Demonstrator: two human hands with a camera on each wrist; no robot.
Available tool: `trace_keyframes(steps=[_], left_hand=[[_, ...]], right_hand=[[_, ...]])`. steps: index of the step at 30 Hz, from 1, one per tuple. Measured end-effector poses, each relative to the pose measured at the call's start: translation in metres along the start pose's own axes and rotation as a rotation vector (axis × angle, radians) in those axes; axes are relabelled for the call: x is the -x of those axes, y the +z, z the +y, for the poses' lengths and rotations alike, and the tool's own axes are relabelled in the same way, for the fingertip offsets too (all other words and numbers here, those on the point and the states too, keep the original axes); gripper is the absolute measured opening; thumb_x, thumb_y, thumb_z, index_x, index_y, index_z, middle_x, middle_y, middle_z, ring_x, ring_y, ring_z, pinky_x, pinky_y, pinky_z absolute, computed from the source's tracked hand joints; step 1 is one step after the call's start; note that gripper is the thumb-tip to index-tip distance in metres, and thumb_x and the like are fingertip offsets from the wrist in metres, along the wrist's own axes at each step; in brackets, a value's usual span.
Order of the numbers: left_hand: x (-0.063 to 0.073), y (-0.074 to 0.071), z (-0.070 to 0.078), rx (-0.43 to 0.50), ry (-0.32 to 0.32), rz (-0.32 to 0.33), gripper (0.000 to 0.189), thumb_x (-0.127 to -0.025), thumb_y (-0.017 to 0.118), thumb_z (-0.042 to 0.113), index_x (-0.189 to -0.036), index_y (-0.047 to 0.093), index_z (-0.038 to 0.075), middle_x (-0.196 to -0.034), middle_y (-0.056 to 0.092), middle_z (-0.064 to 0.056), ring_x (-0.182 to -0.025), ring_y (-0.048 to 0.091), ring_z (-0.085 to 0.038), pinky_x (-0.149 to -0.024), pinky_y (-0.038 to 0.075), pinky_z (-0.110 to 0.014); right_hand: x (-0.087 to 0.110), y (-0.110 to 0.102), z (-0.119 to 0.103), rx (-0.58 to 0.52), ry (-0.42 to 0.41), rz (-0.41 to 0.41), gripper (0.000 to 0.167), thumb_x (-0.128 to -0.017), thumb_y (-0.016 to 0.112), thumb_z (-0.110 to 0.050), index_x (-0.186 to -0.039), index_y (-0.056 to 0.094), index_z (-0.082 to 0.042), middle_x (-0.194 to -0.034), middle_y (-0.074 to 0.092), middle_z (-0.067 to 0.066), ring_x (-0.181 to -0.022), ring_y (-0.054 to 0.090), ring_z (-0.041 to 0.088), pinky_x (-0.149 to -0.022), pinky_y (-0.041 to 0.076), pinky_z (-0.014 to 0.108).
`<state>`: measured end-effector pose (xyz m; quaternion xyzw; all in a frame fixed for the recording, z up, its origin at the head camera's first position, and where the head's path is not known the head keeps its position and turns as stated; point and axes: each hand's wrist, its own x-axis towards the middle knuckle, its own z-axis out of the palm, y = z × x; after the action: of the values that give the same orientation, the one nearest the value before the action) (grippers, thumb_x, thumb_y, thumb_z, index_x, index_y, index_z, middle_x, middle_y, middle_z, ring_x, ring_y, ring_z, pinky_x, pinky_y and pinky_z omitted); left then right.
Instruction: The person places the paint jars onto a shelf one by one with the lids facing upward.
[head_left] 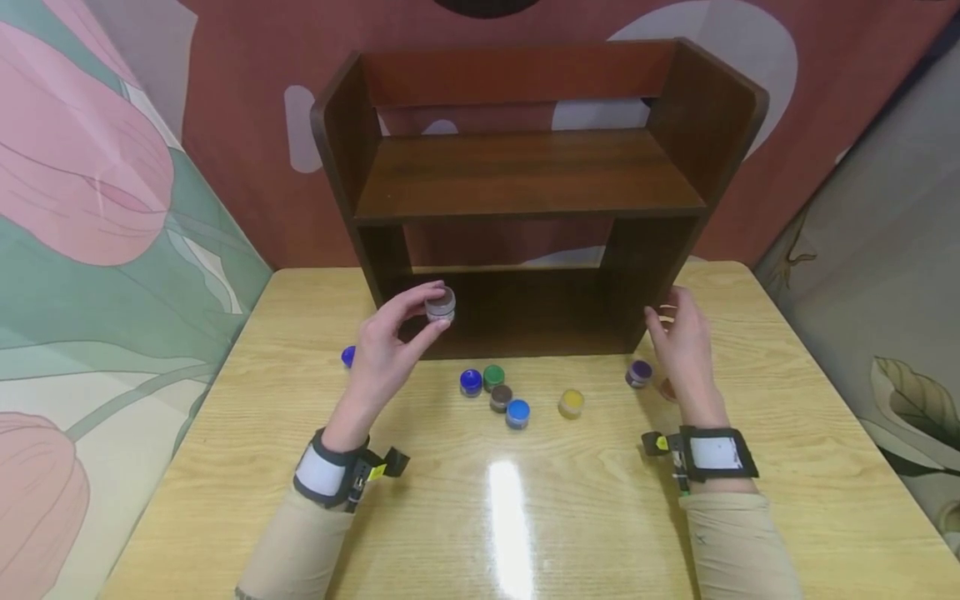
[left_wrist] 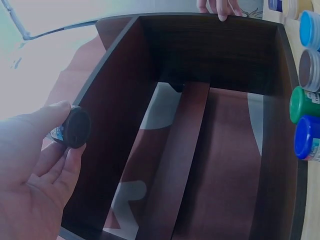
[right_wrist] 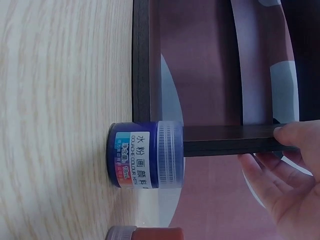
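Note:
My left hand [head_left: 386, 346] pinches a small dark paint jar [head_left: 440, 305] between thumb and fingers, raised in front of the lower left of a dark brown wooden shelf [head_left: 525, 210]. In the left wrist view the dark end of this jar [left_wrist: 79, 127] faces the shelf. My right hand [head_left: 686, 350] holds the front edge of the shelf's right side panel; the right wrist view shows the thumb on one face of the panel [right_wrist: 225, 146] and the fingers on the other. Close below that hand stands a purple gouache jar [right_wrist: 145, 155].
On the wooden table [head_left: 600, 517], dark blue [head_left: 471, 382], green [head_left: 493, 377], brown [head_left: 501, 398] and light blue [head_left: 517, 413] jars cluster before the shelf. A yellow jar [head_left: 572, 403] stands right of them. An orange-brown jar [right_wrist: 157, 233] is partly hidden by my right hand. Another blue jar [head_left: 348, 356] lies left.

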<state>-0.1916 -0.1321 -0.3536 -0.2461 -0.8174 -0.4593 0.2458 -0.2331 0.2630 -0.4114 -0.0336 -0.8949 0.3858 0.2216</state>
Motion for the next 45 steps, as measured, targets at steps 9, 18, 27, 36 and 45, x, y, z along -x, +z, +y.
trace_keyframes(steps=[9, 18, 27, 36, 45], left_hand=[[-0.007, -0.002, 0.007, -0.014, 0.020, 0.059, 0.047, -0.083, 0.080, 0.013, -0.128, 0.067, 0.015, -0.135, 0.067, -0.003, -0.114, 0.069, -0.019, -0.099, 0.054, -0.021], [-0.010, -0.006, 0.002, 0.015, 0.029, 0.105, 0.043, -0.082, 0.080, 0.007, -0.123, 0.070, 0.014, -0.132, 0.068, -0.004, -0.117, 0.068, -0.021, -0.101, 0.050, -0.016], [-0.015, -0.011, -0.001, 0.055, 0.034, 0.130, 0.041, -0.083, 0.077, 0.002, -0.123, 0.069, 0.009, -0.133, 0.068, -0.008, -0.115, 0.069, -0.024, -0.099, 0.052, -0.018], [-0.028, -0.017, 0.004, 0.006, 0.075, 0.175, 0.042, -0.082, 0.078, 0.001, -0.123, 0.068, 0.009, -0.133, 0.068, -0.008, -0.116, 0.068, -0.025, -0.100, 0.051, -0.016], [-0.043, -0.026, 0.020, -0.171, 0.136, 0.184, 0.043, -0.086, 0.075, 0.006, -0.127, 0.064, 0.007, -0.136, 0.065, -0.007, -0.120, 0.065, -0.022, -0.102, 0.053, -0.030]], right_hand=[[-0.001, -0.001, 0.000, 0.011, 0.001, -0.001, 0.040, -0.099, 0.058, -0.014, -0.134, 0.048, 0.003, -0.127, 0.061, 0.027, -0.113, 0.064, 0.043, -0.092, 0.057, 0.054], [0.000, 0.000, 0.003, 0.008, -0.011, -0.006, 0.039, -0.100, 0.057, -0.014, -0.133, 0.047, 0.004, -0.126, 0.061, 0.028, -0.112, 0.064, 0.045, -0.091, 0.057, 0.055], [0.002, 0.000, 0.006, 0.010, -0.018, -0.012, 0.038, -0.100, 0.058, -0.014, -0.133, 0.048, 0.003, -0.126, 0.061, 0.028, -0.111, 0.065, 0.045, -0.090, 0.057, 0.055], [0.003, 0.000, 0.006, 0.002, -0.018, -0.008, 0.037, -0.100, 0.058, -0.014, -0.132, 0.048, 0.004, -0.125, 0.061, 0.028, -0.111, 0.065, 0.045, -0.090, 0.057, 0.055], [0.001, 0.001, 0.007, -0.002, -0.016, -0.005, 0.037, -0.100, 0.058, -0.014, -0.131, 0.049, 0.004, -0.124, 0.062, 0.028, -0.110, 0.065, 0.044, -0.089, 0.058, 0.054]])
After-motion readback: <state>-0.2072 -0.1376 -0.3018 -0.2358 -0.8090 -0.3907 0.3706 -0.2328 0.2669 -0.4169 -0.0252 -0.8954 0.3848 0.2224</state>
